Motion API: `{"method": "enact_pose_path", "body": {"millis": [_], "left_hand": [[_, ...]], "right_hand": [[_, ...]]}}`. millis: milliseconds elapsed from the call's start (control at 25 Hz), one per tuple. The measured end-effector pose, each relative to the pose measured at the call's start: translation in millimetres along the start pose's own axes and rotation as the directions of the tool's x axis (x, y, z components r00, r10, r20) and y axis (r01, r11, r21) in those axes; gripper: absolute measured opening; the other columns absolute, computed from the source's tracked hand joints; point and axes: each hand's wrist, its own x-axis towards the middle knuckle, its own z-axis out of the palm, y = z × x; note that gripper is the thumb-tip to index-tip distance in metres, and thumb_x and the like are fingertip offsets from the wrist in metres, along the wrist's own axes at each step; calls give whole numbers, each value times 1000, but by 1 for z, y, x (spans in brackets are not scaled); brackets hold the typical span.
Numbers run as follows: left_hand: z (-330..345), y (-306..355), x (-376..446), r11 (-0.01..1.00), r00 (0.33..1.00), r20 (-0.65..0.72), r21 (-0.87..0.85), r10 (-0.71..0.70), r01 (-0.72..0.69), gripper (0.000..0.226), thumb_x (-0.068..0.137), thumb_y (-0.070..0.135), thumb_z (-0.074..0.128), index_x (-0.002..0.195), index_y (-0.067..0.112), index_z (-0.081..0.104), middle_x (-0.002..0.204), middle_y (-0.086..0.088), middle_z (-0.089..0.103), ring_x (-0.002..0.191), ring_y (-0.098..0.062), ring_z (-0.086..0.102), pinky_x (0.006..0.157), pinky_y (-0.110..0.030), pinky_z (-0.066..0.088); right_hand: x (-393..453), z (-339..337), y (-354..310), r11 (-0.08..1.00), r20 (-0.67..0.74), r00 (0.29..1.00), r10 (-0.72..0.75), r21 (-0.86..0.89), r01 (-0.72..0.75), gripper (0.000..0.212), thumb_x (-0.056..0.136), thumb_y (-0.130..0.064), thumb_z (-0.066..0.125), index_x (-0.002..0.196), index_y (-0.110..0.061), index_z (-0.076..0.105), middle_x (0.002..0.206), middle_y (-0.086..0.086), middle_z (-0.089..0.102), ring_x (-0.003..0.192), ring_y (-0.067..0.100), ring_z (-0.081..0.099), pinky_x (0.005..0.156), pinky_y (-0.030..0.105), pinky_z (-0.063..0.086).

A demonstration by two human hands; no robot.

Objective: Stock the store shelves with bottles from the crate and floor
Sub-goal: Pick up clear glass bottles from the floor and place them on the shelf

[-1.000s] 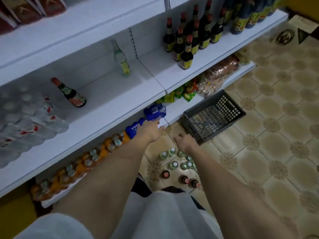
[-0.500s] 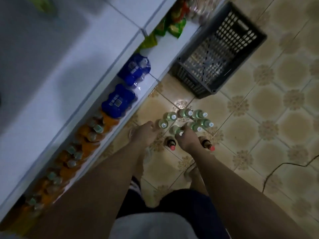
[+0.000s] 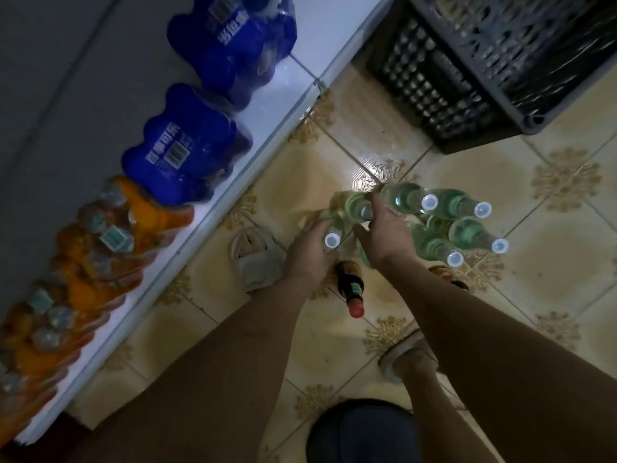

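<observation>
Both hands [image 3: 309, 252] [image 3: 384, 235] have closed on green glass bottles [image 3: 354, 205].

Both arms bare, stretched fwd and down from the bottom edge, converging on the cluster of green bottles [image 3: 434, 222] on the floor. L hand [image 3: 309, 250] at the cluster's near-left edge, back of hand up, fingers curled round the neck of a white-capped bottle there. R hand [image 3: 384, 233] just beside it, over the cluster's near side, back of hand up, fingers bent down among the bottles; can't tell if it grips one. Hands nearly touching. Wrists straight, forearms angled inward. One foot left of the cluster, other foot nearer, under R forearm.
</observation>
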Motion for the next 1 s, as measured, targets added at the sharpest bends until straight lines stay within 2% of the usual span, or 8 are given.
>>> {"method": "enact_pose_path", "body": {"millis": [160, 280, 440, 560, 640, 720, 840, 1000], "left_hand": [[15, -15, 13, 993, 995, -44, -78, 85, -89, 37, 85, 9, 69, 121, 18, 65, 120, 0, 67, 110, -18, 62, 93, -36, 50], [11, -19, 15, 985, 991, -97, -134, 96, -109, 30, 84, 8, 70, 113, 14, 69, 108, 0, 72, 101, -18, 66, 89, -37, 53], [-13, -8, 7, 976, 974, -222, -198, 49, -94, 26, 81, 18, 75, 107, 19, 73, 92, 11, 71, 85, -7, 66, 77, -23, 53], [-43, 9, -17, 980, 968, -235, -153, 89, -128, 23, 81, 22, 75, 104, 20, 73, 90, 8, 72, 82, -10, 68, 74, -24, 54], [-69, 28, -40, 977, 966, -255, -188, 46, -97, 25, 82, 23, 76, 105, 22, 68, 92, 4, 72, 82, -17, 70, 70, -29, 57], [-100, 53, -63, 968, 967, -255, -238, 11, -74, 30, 81, 26, 78, 104, 27, 59, 96, 2, 70, 77, -17, 71, 56, -30, 57], [-151, 98, -100, 965, 958, -259, -192, 126, -179, 30, 78, 31, 79, 90, 30, 52, 87, 5, 69, 70, -13, 68, 48, -22, 51], [-212, 166, -144, 927, 924, -241, -156, 298, -340, 27, 77, 33, 81, 79, 30, 54, 78, 5, 68, 59, -9, 60, 47, -22, 49]], "right_hand": [[21, 13, 13, 987, -51, 998, -24, 161, 32, 40, 90, -19, 65, 128, -24, 54, 109, 12, 69, 100, 33, 65, 86, 46, 54], [24, 15, 16, 980, -125, 991, -53, 182, 76, 33, 90, -18, 64, 123, -24, 61, 101, 11, 71, 93, 31, 66, 81, 45, 56], [7, 2, 4, 954, -252, 967, -49, 275, 120, 18, 85, -15, 64, 103, -18, 68, 82, 4, 69, 76, 22, 64, 68, 36, 54], [-24, -25, -14, 921, -283, 958, -50, 358, 154, 10, 82, -15, 66, 91, -15, 67, 76, 6, 69, 72, 24, 63, 63, 34, 50], [-53, -54, -29, 899, -294, 954, -50, 403, 171, 7, 82, -15, 65, 88, -15, 68, 74, 5, 69, 72, 25, 65, 60, 30, 49], [-84, -85, -45, 858, -296, 954, -39, 480, 184, 8, 83, -15, 67, 90, -18, 70, 78, 4, 72, 75, 26, 67, 64, 31, 52], [-128, -137, -69, 804, -356, 934, -41, 543, 242, 10, 86, -22, 71, 93, -15, 71, 84, 6, 72, 79, 24, 68, 70, 38, 55], [-173, -210, -107, 800, -503, 845, -182, 425, 425, 27, 87, -35, 70, 83, -9, 64, 66, 0, 55, 61, 10, 45, 58, 31, 39]]}}
